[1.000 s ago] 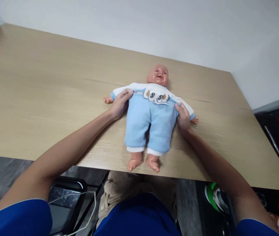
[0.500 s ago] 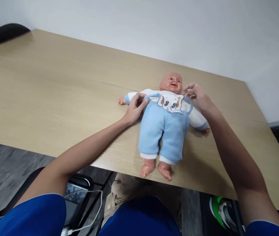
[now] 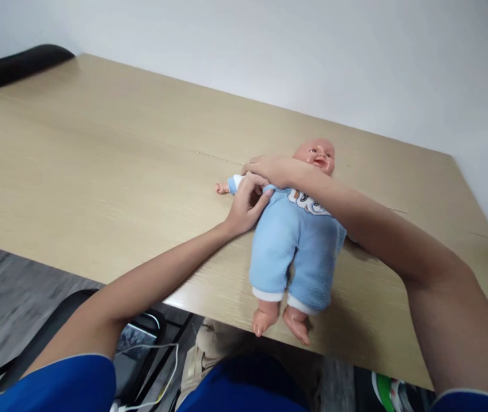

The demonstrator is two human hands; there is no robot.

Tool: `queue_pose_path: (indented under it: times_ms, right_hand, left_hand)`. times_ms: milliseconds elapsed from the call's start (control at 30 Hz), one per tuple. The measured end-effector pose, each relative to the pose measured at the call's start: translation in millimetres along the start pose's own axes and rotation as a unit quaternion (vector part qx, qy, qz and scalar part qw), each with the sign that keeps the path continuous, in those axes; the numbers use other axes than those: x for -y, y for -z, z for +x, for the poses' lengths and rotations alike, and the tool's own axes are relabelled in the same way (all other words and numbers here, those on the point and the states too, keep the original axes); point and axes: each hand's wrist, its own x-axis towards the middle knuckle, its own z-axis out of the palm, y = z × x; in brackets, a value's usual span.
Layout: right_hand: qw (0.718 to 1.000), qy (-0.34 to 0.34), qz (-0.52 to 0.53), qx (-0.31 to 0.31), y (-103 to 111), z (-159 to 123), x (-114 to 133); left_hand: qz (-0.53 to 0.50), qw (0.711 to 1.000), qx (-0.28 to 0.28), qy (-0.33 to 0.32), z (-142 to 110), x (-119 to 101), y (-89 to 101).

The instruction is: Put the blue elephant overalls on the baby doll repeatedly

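Note:
A baby doll (image 3: 318,154) lies on its back on the table, dressed in fleecy light blue overalls (image 3: 276,246) over a white top. My left hand (image 3: 248,206) is at the side of its chest, thumb and fingers closed on the overalls' blue shoulder strap (image 3: 271,188). Across the doll's chest reaches my right arm, hiding much of the cartoon-face bib (image 3: 308,201). My right hand (image 3: 267,168) curls over the doll's upper arm and sleeve, close above my left hand; its fingertips are partly hidden. The doll's small hand (image 3: 221,188) sticks out beyond the blue cuff.
The wooden table (image 3: 119,171) runs up to a white wall (image 3: 270,51). A black chair back (image 3: 24,66) stands at the far left. Below the front edge are a chair with a phone (image 3: 136,337) and a white cable (image 3: 177,366), and a green roll (image 3: 384,392).
My right hand has crossed from the doll's far shoulder to the arm beside my left hand. My left hand stays at the strap. The view has shifted slightly.

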Motion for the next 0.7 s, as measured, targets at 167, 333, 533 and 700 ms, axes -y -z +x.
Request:
queue_pose_path:
  times_ms: [167, 333, 533, 700]
  right_hand:
    - [0.965, 0.048, -0.238, 0.100, 7.6, -7.5, 1.3]
    - [0.982, 0.039, -0.178, -0.051, 31.2, -38.9, 1.6]
    - [0.999, -0.028, 0.011, -0.025, 41.3, -59.7, -8.7]
    - [0.999, -0.008, -0.001, -0.050, 27.0, -59.7, -4.5]
  left_hand:
    - [0.013, 0.999, -0.004, 0.046, -3.3, -1.4, 0.9]
    - [0.028, 0.999, -0.008, 0.032, -5.0, -4.7, 1.0]
    - [0.096, 0.992, -0.035, -0.074, -12.6, 1.5, 4.2]
    - [0.083, 0.991, -0.036, -0.101, -19.2, 8.6, 4.9]
